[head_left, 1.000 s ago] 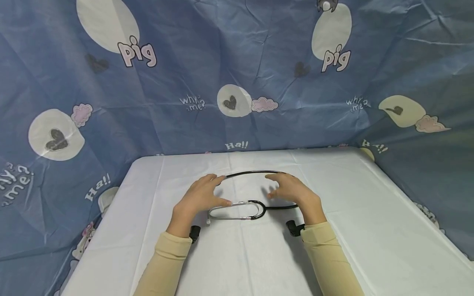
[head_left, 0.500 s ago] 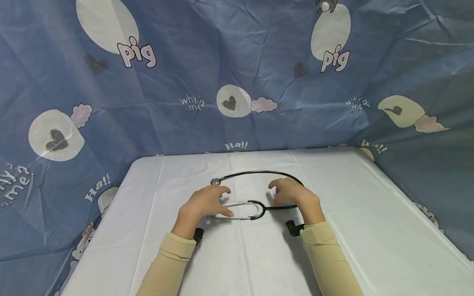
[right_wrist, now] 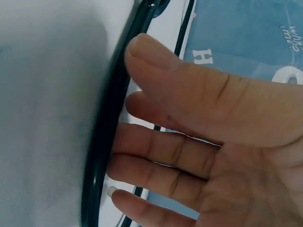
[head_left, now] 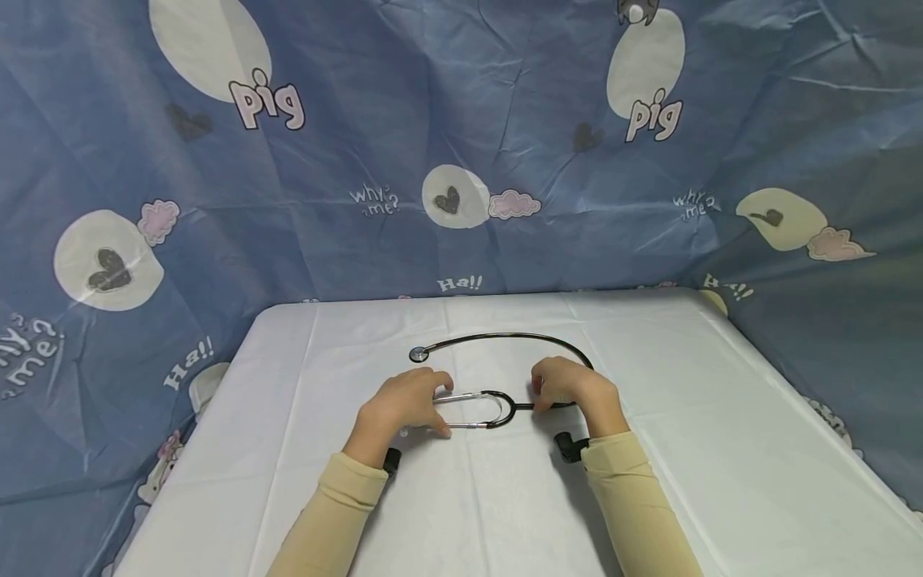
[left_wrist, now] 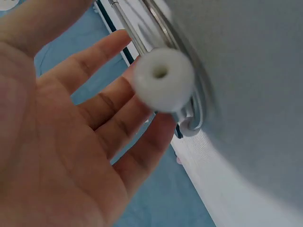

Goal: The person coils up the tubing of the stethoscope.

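A stethoscope with a black tube (head_left: 505,335), metal ear tubes (head_left: 469,425) and a round chest piece (head_left: 419,354) lies on the white table. My left hand (head_left: 407,401) is over the ear-tube end, thumb and fingers spread apart. In the left wrist view, its fingertips reach the metal tubes behind a pale eartip (left_wrist: 164,79); whether they touch is unclear. My right hand (head_left: 570,383) is at the tube just right of the black yoke (head_left: 510,407). The right wrist view has its bent fingers and thumb beside the black tube (right_wrist: 106,123), not closed round it.
The white-covered table (head_left: 721,449) extends around the stethoscope. A blue printed cloth (head_left: 346,240) hangs behind it and at both sides. Black wrist-worn pieces (head_left: 570,447) sit beneath the wrists.
My left hand has moved nearer and slightly right, uncovering the chest piece. The right hand has lowered toward the tube, its fingers more bent. The stethoscope has stayed in place.
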Demonstrator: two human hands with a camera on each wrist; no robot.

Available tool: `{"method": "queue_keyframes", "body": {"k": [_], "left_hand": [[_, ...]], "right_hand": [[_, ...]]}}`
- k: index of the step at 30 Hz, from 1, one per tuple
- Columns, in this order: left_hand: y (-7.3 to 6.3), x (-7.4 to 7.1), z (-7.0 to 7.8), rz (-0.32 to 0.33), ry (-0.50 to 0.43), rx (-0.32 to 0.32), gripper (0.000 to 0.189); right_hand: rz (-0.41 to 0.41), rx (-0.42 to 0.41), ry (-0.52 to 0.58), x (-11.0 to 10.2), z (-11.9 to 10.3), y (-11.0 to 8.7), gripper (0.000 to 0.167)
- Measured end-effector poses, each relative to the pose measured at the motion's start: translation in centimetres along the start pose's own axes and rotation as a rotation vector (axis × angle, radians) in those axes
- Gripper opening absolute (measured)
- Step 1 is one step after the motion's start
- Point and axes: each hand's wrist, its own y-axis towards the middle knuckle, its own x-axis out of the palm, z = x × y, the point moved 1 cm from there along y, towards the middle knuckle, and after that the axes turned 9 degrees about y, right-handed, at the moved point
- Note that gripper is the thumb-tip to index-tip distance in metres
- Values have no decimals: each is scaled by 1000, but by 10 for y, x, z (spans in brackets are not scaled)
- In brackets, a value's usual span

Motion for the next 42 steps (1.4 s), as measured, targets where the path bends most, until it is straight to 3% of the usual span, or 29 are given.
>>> {"method": "queue_keyframes", "body": {"k": [11,17,22,25,31,35,42], "left_hand": [[1,3,1,-17,-3,5,44],[-1,0,0,-39,-84,2,34],[-1,-2,-6,-34,-198,18,18],[0,-4,-9,-1,-252,31,20],[3,-8,-10,78,-254,96,19],[3,-11,-9,89,-287,76,14],[1,-18,-8,141,-262,66,23]], "right_hand": [[11,4,-5,7,3,4,19],[40,-85,-15,5,4,5,11],[163,-195,5,0,4,9,12],[238,-233,20,-4,3,11,11],[319,-246,74,-5,0,13,6],[339,-223,90,-6,0,12,6],[359,-215,117,-6,-2,14,10]]}}
